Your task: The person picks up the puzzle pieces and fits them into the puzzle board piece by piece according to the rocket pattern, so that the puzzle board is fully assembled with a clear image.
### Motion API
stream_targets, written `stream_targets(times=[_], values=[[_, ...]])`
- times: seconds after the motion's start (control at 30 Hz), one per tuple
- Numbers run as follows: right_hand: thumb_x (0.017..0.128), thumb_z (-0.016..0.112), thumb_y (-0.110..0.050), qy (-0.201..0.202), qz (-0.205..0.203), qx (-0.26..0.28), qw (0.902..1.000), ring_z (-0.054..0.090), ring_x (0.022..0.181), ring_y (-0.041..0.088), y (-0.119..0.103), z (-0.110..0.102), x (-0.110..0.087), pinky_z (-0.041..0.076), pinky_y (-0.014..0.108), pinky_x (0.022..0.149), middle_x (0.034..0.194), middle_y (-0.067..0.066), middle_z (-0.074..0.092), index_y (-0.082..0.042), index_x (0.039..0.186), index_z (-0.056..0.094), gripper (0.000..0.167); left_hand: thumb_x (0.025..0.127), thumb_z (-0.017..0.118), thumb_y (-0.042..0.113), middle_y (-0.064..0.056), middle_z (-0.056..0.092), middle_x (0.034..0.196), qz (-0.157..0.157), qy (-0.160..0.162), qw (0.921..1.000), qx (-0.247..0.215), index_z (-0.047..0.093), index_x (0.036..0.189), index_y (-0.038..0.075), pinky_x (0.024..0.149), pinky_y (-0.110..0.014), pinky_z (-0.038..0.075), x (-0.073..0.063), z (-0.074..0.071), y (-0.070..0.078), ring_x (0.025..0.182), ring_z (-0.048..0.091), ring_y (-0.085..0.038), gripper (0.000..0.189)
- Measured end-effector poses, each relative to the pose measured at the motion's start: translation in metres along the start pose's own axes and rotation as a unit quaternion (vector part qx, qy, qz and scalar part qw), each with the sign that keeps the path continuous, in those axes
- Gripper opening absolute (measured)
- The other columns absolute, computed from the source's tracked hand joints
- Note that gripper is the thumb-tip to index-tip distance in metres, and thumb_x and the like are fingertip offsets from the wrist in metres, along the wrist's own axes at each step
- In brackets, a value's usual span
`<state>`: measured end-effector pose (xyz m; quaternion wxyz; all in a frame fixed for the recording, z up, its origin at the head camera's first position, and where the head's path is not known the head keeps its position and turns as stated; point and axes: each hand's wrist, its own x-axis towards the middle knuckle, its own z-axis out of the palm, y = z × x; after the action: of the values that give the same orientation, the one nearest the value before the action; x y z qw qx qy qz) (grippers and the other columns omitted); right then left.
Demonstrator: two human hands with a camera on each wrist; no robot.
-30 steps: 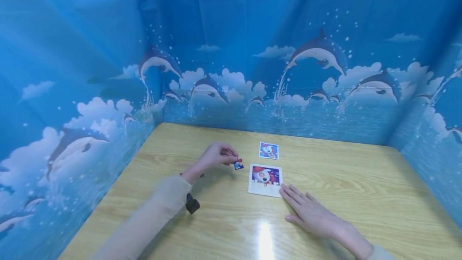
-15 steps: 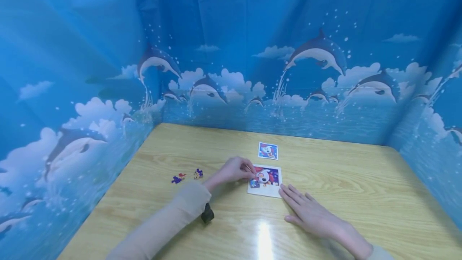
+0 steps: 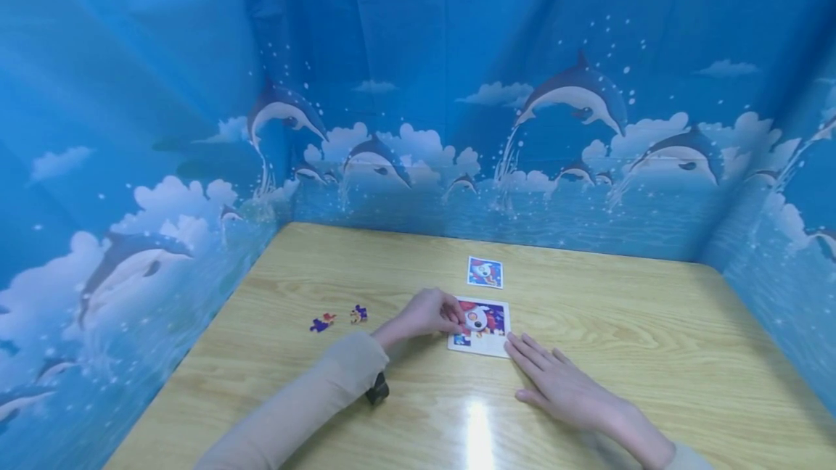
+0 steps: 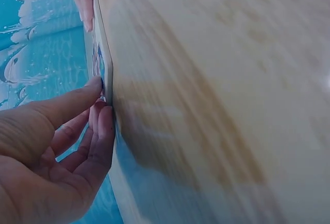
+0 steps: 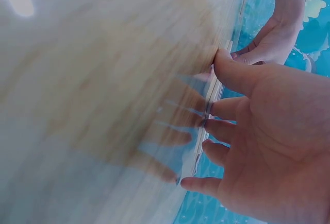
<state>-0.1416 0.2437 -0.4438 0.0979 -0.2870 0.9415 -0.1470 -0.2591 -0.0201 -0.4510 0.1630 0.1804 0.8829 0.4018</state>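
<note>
A white-framed jigsaw puzzle board [image 3: 482, 347] lies flat on the table, its upper part filled with a white-faced cartoon figure in red on purple. My left hand [image 3: 427, 312] is at the board's left edge, thumb and fingers pinching a blue puzzle piece [image 3: 462, 340] at the lower-left corner. The left wrist view has the thumb [image 4: 94, 82] pressing down by the rim, with the other fingers curled beside it. Palm down, my right hand [image 3: 564, 390] rests on the table with straight fingers, their tips touching the board's right edge.
Two clusters of loose pieces, one purple and red [image 3: 322, 323], one purple and yellow [image 3: 358, 314], lie left of the board. Behind it is a small picture card [image 3: 485, 273] with a similar figure. A blue dolphin curtain [image 3: 405, 187] borders the table [image 3: 620, 310].
My left hand has carried the blue piece right from the table onto the board's lower-left corner, then shifted slightly there. The loose pieces came into view. My right hand stays put.
</note>
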Motion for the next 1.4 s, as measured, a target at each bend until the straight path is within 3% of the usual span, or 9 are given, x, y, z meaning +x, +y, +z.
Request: stream_targets(times=[0.23, 0.43, 0.6, 0.87, 1.13, 1.4], values=[[0.104, 0.049, -0.048, 0.004, -0.003, -0.005, 1.0000, 0.024, 0.149, 0.044, 0.000, 0.000, 0.000, 0.022, 0.072, 0.113, 0.165, 0.017, 0.024, -0.005, 0.158, 0.030, 0.071, 0.083, 0.082, 0.011, 0.004, 0.066, 0.076, -0.007, -0.002, 0.9997, 0.023, 0.073, 0.088, 0.015, 0.051, -0.019, 0.049, 0.000, 0.004, 0.005, 0.062, 0.058, -0.009, 0.012], [0.104, 0.049, -0.048, 0.004, -0.003, -0.004, 1.0000, 0.024, 0.149, 0.044, -0.001, 0.000, 0.000, 0.022, 0.072, 0.113, 0.165, 0.017, 0.024, -0.005, 0.158, 0.030, 0.071, 0.089, 0.078, 0.018, 0.004, 0.062, 0.072, 0.000, 0.045, 0.9967, 0.068, 0.069, 0.087, 0.012, 0.048, -0.018, 0.045, 0.005, 0.008, 0.006, 0.056, 0.053, -0.008, 0.011], [0.104, 0.049, -0.048, 0.000, -0.001, 0.001, 1.0000, 0.024, 0.149, 0.044, -0.001, 0.000, 0.000, 0.021, 0.073, 0.113, 0.165, 0.017, 0.023, -0.005, 0.158, 0.029, 0.072, 0.087, 0.081, 0.023, 0.004, 0.061, 0.069, -0.015, 0.057, 0.9958, 0.070, 0.067, 0.083, 0.013, 0.050, -0.018, 0.042, 0.012, 0.010, 0.004, 0.057, 0.051, -0.008, 0.017], [0.105, 0.049, -0.047, 0.003, -0.002, -0.002, 1.0000, 0.023, 0.149, 0.044, -0.001, -0.001, 0.000, 0.022, 0.073, 0.113, 0.165, 0.017, 0.023, -0.005, 0.158, 0.029, 0.071, 0.084, 0.083, 0.020, 0.003, 0.061, 0.070, -0.037, 0.057, 0.9961, 0.056, 0.064, 0.081, 0.013, 0.051, -0.018, 0.041, 0.017, 0.009, 0.007, 0.059, 0.052, -0.008, 0.021], [0.104, 0.050, -0.047, -0.002, -0.003, 0.003, 1.0000, 0.023, 0.149, 0.044, -0.001, -0.002, 0.001, 0.022, 0.073, 0.113, 0.165, 0.018, 0.023, -0.004, 0.158, 0.030, 0.071, 0.091, 0.077, 0.025, 0.001, 0.062, 0.070, -0.037, 0.035, 0.9980, 0.036, 0.067, 0.087, 0.013, 0.049, -0.019, 0.044, 0.013, 0.002, 0.003, 0.057, 0.054, -0.010, 0.016], [0.104, 0.049, -0.047, -0.005, 0.002, 0.003, 1.0000, 0.023, 0.150, 0.044, -0.001, -0.002, 0.001, 0.021, 0.072, 0.114, 0.165, 0.017, 0.023, -0.005, 0.158, 0.029, 0.071, 0.099, 0.067, 0.031, -0.001, 0.068, 0.083, -0.001, 0.062, 0.9980, -0.010, 0.071, 0.098, 0.016, 0.058, -0.025, 0.055, 0.001, -0.021, -0.012, 0.069, 0.063, -0.014, 0.016]])
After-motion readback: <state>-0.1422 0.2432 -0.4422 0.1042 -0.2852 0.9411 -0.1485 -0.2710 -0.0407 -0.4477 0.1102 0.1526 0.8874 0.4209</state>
